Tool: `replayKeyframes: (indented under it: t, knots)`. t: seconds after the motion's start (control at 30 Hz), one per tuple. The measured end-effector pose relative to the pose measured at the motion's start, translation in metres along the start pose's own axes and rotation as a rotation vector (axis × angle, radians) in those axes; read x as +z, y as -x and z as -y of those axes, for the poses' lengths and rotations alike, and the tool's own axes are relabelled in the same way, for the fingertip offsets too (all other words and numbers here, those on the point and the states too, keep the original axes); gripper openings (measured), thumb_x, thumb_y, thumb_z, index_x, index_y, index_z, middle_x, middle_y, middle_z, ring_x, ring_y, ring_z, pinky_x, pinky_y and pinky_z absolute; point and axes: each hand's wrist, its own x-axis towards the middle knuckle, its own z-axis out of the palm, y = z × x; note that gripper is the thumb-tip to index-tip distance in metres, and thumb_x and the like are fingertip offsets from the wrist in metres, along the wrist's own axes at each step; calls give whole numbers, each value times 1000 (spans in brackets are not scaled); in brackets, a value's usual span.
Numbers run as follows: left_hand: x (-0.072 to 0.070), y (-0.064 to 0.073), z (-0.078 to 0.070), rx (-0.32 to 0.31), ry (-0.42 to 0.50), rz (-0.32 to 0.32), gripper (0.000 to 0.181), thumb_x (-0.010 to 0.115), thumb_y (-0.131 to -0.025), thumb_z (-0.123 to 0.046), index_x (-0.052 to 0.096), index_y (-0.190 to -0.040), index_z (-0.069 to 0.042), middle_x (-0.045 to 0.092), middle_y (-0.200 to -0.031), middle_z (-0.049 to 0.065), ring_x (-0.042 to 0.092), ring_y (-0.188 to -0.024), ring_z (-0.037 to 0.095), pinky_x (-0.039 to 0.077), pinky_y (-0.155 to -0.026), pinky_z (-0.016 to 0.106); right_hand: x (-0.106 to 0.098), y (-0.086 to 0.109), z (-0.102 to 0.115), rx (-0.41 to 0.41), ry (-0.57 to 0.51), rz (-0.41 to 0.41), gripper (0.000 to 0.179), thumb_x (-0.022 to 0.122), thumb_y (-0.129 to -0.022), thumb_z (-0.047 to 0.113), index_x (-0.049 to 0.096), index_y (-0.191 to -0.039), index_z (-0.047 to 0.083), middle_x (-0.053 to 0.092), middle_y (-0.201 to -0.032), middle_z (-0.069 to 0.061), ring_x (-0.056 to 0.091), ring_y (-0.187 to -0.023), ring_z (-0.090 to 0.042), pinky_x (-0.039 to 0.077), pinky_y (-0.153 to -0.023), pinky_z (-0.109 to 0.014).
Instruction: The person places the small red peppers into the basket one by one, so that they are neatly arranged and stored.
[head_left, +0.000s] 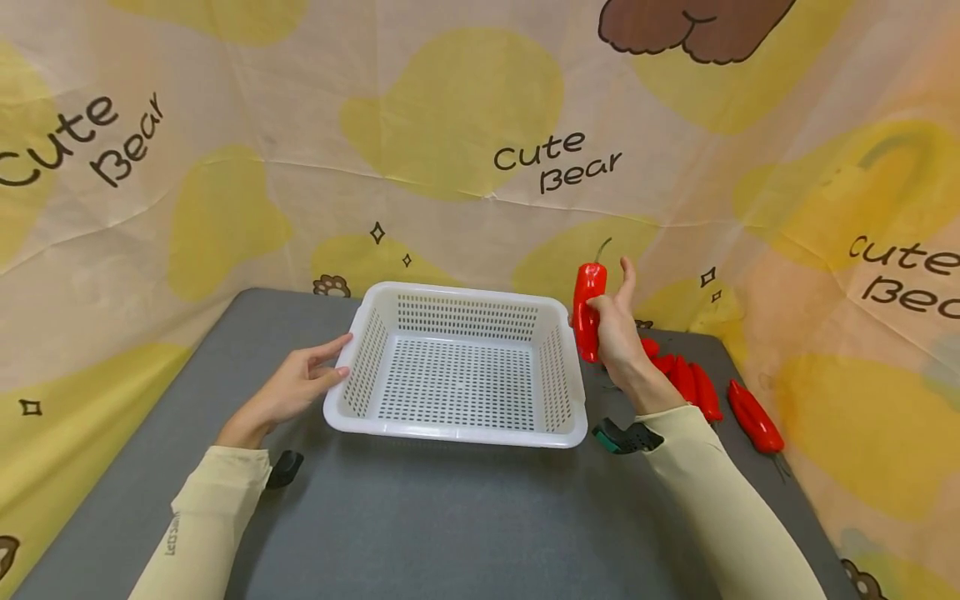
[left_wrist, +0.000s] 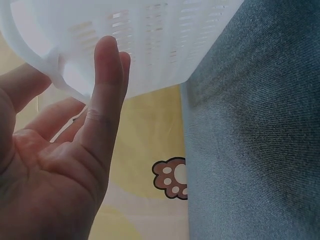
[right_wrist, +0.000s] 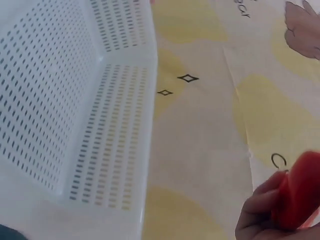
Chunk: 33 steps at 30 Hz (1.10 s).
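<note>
A white perforated plastic basket [head_left: 457,437] shows its bare inside in the head view, tilted toward the camera. My left hand [head_left: 296,385] grips its left rim; in the left wrist view, fingers [left_wrist: 104,100] lie against the outer wall. To the right of the basket, my right hand [head_left: 618,337] holds a red chili pepper [head_left: 588,310] upright, its green stem pointing up. The pepper is beside the basket's right rim. In the right wrist view, the red pepper [right_wrist: 297,192] and the fingers round it show only partly at the lower right corner.
Several more red peppers [head_left: 693,387] lie on the grey table [head_left: 465,517] behind my right forearm, partly hidden by it. Another red pepper [head_left: 756,418] rests near the table's right edge. A patterned cloth [head_left: 442,125] hangs behind the table and along its sides.
</note>
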Motion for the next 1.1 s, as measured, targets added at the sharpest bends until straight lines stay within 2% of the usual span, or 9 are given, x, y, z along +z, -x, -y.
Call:
replayKeyframes:
  t: [0.07, 0.13, 0.23, 0.33, 0.57, 0.77, 0.9, 1.1]
  knots:
    - [0, 0, 1, 0, 13, 1, 66, 58, -103, -12, 25, -160, -4, 48, -149, 31, 68, -115, 30, 56, -80, 21, 7, -4, -1, -50, 79, -11, 73, 35, -104, 13, -6, -158, 39, 46, -128, -13, 59, -93, -21, 53, -79, -28]
    - [0, -1, 2, 2, 16, 2, 67, 58, -103, -13, 25, -160, -4, 48, -149, 31, 69, -115, 27, 56, -80, 21, 14, -9, -2, -121, 125, 15, 69, 39, -105, 9, 2, -158, 35, 47, -135, -20, 57, -105, -26, 53, -81, -29]
    - [-1, -1, 2, 10, 15, 1, 67, 59, -103, -14, 25, -160, -3, 48, -150, 31, 69, -114, 25, 56, -80, 20, 23, -15, -4, -211, 140, 88, 59, 44, -105, 4, 21, -155, 23, 42, -145, -20, 53, -117, -33, 53, -84, -27]
    - [-1, -2, 2, 16, 12, 2, 67, 59, -103, -14, 25, -159, -2, 47, -150, 31, 69, -115, 28, 56, -81, 20, 32, -22, -5, -252, 135, 153, 52, 48, -103, 0, 32, -151, 13, 43, -147, -21, 52, -120, -35, 55, -84, -23]
    - [-2, -2, 4, 7, 27, 16, 67, 58, -103, -13, 25, -160, -2, 49, -149, 31, 67, -118, 36, 55, -81, 20, 59, -42, -7, -214, 150, 318, 55, 46, -99, -2, 35, -151, 14, 49, -140, -25, 51, -112, -28, 53, -81, -25]
    - [-2, -2, 3, -2, 28, 17, 67, 57, -103, -13, 24, -160, -3, 51, -146, 32, 67, -117, 35, 56, -80, 22, 91, -56, -16, -215, 180, 437, 57, 51, -99, -2, 36, -152, 14, 50, -140, -24, 56, -114, -34, 55, -85, -33]
    - [-2, -2, 4, -8, 29, 22, 67, 58, -103, -14, 24, -160, -3, 51, -146, 32, 67, -117, 35, 56, -80, 22, 112, -61, -25, -194, 211, 459, 60, 58, -98, -2, 38, -152, 15, 49, -144, -21, 61, -110, -38, 58, -86, -39]
    - [-2, -3, 6, 2, 27, 23, 66, 58, -103, -14, 25, -160, -3, 50, -147, 31, 66, -118, 37, 55, -81, 20, 139, -67, -43, -129, 157, 468, 62, 61, -97, -3, 40, -152, 14, 45, -145, -22, 64, -112, -44, 58, -91, -51]
